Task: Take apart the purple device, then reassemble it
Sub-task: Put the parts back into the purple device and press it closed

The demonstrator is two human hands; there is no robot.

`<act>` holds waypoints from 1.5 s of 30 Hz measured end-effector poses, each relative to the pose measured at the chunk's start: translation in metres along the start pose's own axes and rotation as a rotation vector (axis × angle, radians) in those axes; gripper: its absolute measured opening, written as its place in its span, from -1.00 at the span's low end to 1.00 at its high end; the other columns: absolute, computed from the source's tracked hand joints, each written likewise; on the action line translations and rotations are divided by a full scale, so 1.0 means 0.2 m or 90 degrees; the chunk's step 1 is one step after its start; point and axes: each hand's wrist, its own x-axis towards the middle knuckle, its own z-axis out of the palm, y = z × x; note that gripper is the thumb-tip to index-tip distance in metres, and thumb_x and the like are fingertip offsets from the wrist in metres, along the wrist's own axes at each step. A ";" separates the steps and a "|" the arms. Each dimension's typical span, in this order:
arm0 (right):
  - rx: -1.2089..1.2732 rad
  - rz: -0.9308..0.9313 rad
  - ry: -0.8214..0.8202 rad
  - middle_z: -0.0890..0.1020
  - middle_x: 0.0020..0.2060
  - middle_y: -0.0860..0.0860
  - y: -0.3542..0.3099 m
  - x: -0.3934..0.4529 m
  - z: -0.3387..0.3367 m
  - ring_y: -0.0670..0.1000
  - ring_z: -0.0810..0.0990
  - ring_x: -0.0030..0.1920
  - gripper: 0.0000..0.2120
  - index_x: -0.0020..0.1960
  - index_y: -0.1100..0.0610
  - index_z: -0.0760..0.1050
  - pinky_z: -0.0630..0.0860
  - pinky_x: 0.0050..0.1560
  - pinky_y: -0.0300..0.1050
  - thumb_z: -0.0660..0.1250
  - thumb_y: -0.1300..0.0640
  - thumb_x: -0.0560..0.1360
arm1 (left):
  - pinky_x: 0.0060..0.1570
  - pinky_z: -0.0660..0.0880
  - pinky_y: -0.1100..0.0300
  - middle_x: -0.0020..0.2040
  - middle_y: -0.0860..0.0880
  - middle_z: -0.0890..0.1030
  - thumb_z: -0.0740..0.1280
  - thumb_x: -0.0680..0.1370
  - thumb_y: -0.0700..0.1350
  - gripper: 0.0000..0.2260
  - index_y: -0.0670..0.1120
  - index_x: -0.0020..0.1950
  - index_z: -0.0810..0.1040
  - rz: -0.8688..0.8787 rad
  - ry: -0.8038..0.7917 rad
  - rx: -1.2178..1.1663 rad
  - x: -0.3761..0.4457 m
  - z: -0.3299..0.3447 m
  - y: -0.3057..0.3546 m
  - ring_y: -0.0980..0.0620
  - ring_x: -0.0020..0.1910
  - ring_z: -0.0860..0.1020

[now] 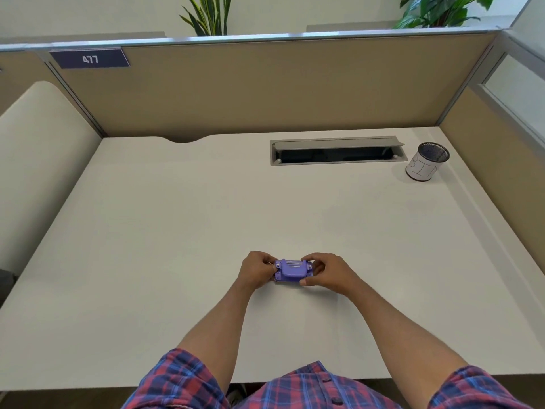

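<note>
The purple device (291, 270) sat low over the near middle of the white desk (182, 231), held between both of the person's hands, and whether its base touched the desk surface could not be told. The left hand (256, 269) gripped its left end, fingers curled and closed against that side, a thin pale sliver showing between the fingertips and the device. The right hand (323, 272) held the right end, its thumb pressed along the near lower edge and its other fingers wrapped over the far upper corner, so both hands were clamped on the device. The device showed a raised purple block in the middle with two pale ridges across its top and a small round silver stud at each upper corner. Both forearms were bare, reaching out from short plaid sleeves (174, 376) in red and blue. Well apart from the hands, at the far right of the desk, stood a mesh cup (427, 162) wrapped in white paper with handwritten letters, just beside a long grey cable slot (336, 150) with its flap raised.
</note>
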 end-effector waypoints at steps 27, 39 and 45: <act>-0.319 -0.059 0.046 0.41 -0.14 0.02 -0.05 0.04 0.08 0.12 0.54 -0.13 -0.78 0.00 0.14 0.60 0.47 -0.16 -0.05 0.42 -0.01 0.50 | -0.17 0.66 0.19 -0.17 -0.27 0.73 0.38 0.48 -0.40 -0.86 -0.30 -0.04 0.72 -0.074 0.041 -0.046 -0.04 -0.03 -0.02 -0.05 -0.26 0.66; -0.287 -0.062 0.032 0.39 -0.11 0.01 -0.04 0.04 0.07 0.08 0.51 -0.17 -0.79 -0.08 0.12 0.60 0.37 -0.23 -0.11 0.47 -0.02 0.46 | -0.06 0.64 0.11 -0.21 -0.19 0.75 0.48 0.36 -0.33 -0.92 -0.21 -0.19 0.74 -0.023 0.090 0.028 -0.02 -0.01 -0.03 0.00 -0.29 0.63; -0.300 -0.060 0.022 0.36 -0.19 -0.01 -0.05 0.06 0.07 0.05 0.42 -0.27 -0.69 -0.22 0.15 0.49 0.29 -0.31 -0.10 0.47 -0.07 0.44 | -0.15 0.57 0.15 -0.24 -0.10 0.72 0.50 0.36 -0.28 -0.93 -0.20 -0.17 0.73 0.021 0.085 0.078 -0.03 -0.01 -0.02 0.02 -0.26 0.61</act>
